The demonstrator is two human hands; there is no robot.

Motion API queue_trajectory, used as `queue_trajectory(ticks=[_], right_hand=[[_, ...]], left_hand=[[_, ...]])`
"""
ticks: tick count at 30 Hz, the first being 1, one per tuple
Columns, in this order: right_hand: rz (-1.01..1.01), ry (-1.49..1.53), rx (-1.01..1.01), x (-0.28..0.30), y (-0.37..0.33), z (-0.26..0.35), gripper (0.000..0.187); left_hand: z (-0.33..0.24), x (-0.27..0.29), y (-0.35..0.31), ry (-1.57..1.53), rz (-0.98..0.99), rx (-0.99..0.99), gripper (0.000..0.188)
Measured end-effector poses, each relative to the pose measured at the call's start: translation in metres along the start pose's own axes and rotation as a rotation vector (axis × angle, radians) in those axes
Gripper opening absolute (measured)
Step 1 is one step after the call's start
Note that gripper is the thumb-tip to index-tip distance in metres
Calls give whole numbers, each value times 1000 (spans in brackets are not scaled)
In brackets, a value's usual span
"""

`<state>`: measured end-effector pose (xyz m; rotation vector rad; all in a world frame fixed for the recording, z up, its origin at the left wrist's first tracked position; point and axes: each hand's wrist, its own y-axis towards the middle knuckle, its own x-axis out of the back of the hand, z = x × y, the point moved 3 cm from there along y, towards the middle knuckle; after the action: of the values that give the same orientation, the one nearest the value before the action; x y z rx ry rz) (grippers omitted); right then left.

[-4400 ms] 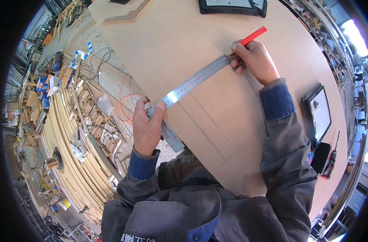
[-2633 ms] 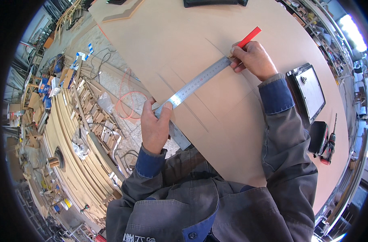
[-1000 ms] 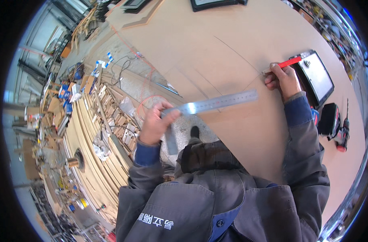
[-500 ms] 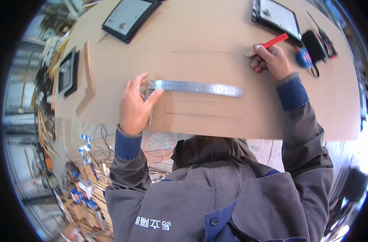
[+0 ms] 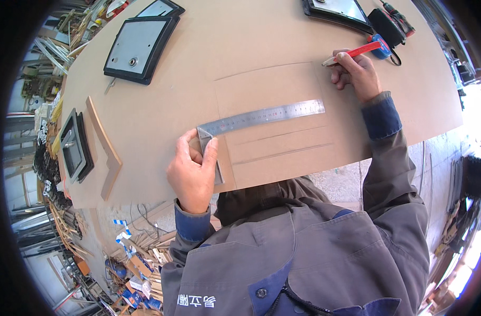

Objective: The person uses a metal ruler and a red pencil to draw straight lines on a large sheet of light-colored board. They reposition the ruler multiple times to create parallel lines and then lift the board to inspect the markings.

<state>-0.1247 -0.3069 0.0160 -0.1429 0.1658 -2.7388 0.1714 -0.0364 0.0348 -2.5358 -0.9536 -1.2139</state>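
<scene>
A metal try square (image 5: 267, 114) lies on a large brown board (image 5: 240, 31), its long graduated blade pointing right. My left hand (image 5: 194, 171) grips the square's short stock between thumb and fingers, near the board's close edge. In my right hand (image 5: 357, 76) is a red pencil (image 5: 362, 50), held in a pinch with its pale tip just over the board, by the far right corner of a pencilled outline. Several dark pencil lines run across the board, some beyond the blade and some between the blade and me.
Black-rimmed panels with pale faces (image 5: 135, 47) lie at the far left, another such panel (image 5: 343, 11) at the far right. Beside that are a blue tape measure (image 5: 380, 46), a black case (image 5: 386, 27) and a drill-like tool (image 5: 398, 18). An angled wooden strip (image 5: 104, 150) and dark frame (image 5: 74, 147) sit left.
My view has turned, so the board and the things on it appear tilted and shifted. My left hand still grips the square and my right hand still holds the pencil.
</scene>
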Motion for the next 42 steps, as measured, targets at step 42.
queue_trajectory(ticks=[42], right_hand=[[-6, -36, -12, 2, 2, -1, 34]], left_hand=[[-7, -1, -2, -75, 8, 7, 39]])
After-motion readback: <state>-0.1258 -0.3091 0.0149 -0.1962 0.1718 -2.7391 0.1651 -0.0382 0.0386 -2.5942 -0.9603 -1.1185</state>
